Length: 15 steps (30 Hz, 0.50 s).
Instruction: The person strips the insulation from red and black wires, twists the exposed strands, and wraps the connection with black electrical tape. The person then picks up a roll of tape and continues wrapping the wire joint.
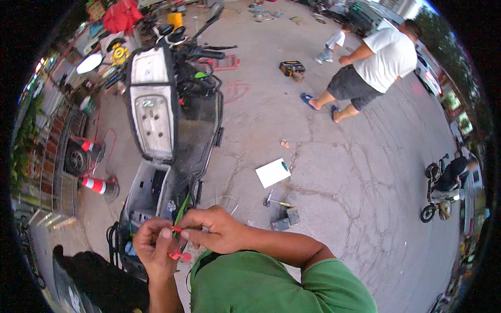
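A small red connector piece [177, 228] sits pinched between the fingertips of both hands, low in the view and just above the open seat compartment [148, 195] of a dark electric scooter [201, 130]. The left hand [154, 248] is closed around the work from below, with a second red connector [181, 255] hanging at its palm side; the right hand [216, 229] comes across from the right, thumb and forefinger shut on the first red piece. A green wire [181, 211] runs up from between the hands toward the compartment's rear edge. Whether the wire is already seated in the connector cannot be told; the joint is too small and partly covered by fingers. To judge from the pinch, the step in hand is the fitting or joining of a wire end to a terminal, and the next move would call for a steady two-handed hold and a fine push or twist, done close to the compartment since the wire looks short. The raised seat [151, 104] stands over the compartment. On the cracked pavement [339, 172] to the right lie scissors [269, 200], a white card [272, 172] and small grey blocks [286, 219]. Farther off, a person in a white shirt [383, 57] walks, well apart, and striped cones [94, 183] stand at the left.
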### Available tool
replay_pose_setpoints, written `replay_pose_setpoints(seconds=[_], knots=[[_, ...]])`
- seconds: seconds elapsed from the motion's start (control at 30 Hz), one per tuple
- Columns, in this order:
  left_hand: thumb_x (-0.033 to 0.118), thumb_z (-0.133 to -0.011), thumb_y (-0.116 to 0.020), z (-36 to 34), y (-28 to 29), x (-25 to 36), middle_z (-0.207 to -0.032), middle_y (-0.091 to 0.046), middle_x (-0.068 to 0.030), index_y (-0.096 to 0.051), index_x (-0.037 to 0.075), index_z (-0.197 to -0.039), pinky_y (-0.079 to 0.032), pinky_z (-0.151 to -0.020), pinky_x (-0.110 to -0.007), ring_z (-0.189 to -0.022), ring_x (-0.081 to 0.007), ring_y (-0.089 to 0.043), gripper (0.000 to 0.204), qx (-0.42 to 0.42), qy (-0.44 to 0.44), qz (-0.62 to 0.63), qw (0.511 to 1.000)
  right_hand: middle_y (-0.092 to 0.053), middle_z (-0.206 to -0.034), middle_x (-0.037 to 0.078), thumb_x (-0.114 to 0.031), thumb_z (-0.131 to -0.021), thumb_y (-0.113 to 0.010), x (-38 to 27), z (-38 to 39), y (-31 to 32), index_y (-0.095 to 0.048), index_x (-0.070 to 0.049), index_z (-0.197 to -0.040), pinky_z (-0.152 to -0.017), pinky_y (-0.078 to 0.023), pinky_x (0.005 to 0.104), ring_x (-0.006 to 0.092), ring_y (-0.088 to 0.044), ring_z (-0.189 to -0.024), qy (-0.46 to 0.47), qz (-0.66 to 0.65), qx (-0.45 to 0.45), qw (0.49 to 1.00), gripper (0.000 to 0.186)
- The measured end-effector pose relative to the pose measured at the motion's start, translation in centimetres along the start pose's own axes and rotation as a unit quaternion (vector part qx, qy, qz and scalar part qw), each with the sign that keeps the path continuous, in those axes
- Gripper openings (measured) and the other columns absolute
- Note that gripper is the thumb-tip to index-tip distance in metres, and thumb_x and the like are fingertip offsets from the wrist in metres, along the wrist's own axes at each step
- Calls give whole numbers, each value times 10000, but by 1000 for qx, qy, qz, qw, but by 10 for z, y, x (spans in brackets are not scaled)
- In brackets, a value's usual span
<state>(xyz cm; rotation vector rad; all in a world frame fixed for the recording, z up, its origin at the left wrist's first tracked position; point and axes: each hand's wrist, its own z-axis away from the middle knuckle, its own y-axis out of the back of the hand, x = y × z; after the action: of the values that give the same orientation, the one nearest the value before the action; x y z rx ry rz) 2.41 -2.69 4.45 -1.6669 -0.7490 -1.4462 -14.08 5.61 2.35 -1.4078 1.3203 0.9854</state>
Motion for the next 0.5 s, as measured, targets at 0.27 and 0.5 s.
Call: replay_pose_setpoints(seconds=[0.27,0.5], knots=[[101,-909,-668,-13,-14,1,-728,-576,-32,-596,4,-882,-384,-444,-218,-481,-49,-441,124,-26,-3,-3,1000,-686,-783,74,-113,-977,-600,0,2,6,-596,-2,-1027,-542,-505,301,131,-648,-604,64,-3,60,996,122],[111,-913,-659,-16,-26,6,-703,-571,-20,-593,13,-870,-408,-467,-210,-511,-48,-459,126,-4,8,-3,1000,-687,-800,87,-93,-968,-606,-4,4,7,-602,-1,-1031,-562,-513,300,128,-659,-644,67,-52,101,991,112]])
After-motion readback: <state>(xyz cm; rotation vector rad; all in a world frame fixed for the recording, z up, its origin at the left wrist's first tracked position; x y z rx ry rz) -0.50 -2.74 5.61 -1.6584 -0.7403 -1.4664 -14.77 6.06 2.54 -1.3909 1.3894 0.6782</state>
